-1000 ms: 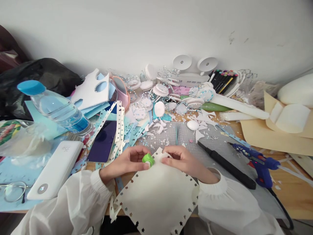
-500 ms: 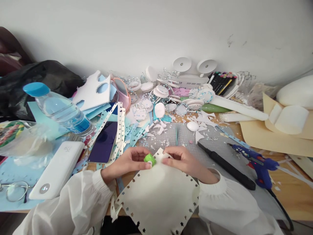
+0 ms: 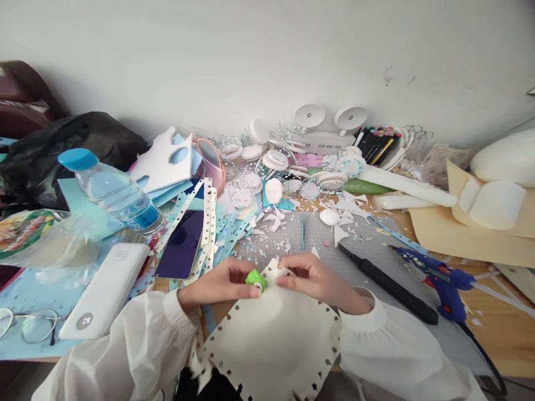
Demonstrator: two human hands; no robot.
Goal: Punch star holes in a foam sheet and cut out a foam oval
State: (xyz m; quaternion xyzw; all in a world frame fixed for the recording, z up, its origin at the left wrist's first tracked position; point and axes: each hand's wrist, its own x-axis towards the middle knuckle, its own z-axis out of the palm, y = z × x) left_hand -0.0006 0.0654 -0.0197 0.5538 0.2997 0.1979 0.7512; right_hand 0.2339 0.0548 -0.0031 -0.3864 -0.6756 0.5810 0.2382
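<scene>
A cream sheet of paper (image 3: 278, 340), with small flower-shaped holes along its edges, lies in front of me with one corner pointing away. My left hand (image 3: 229, 283) is closed on a small green craft punch (image 3: 255, 280), which sits at the paper's upper left edge near that corner. The thumb presses on the punch's pale button. On the other side of the corner, my right hand (image 3: 311, 278) pinches the paper's upper right edge between thumb and fingers.
Left are a water bottle (image 3: 117, 192), phone (image 3: 180, 245), white power bank (image 3: 104, 292) and glasses (image 3: 39, 326). To the right lie a black rod-shaped tool (image 3: 388, 284) and blue glue gun (image 3: 437, 278). Tweezers (image 3: 303, 233), paper scraps and several white discs (image 3: 273, 190) spread behind.
The view has turned slightly, so the left-side things appear shifted right. Both hands keep their holds, and the punch stays at about the same place on the paper's edge.
</scene>
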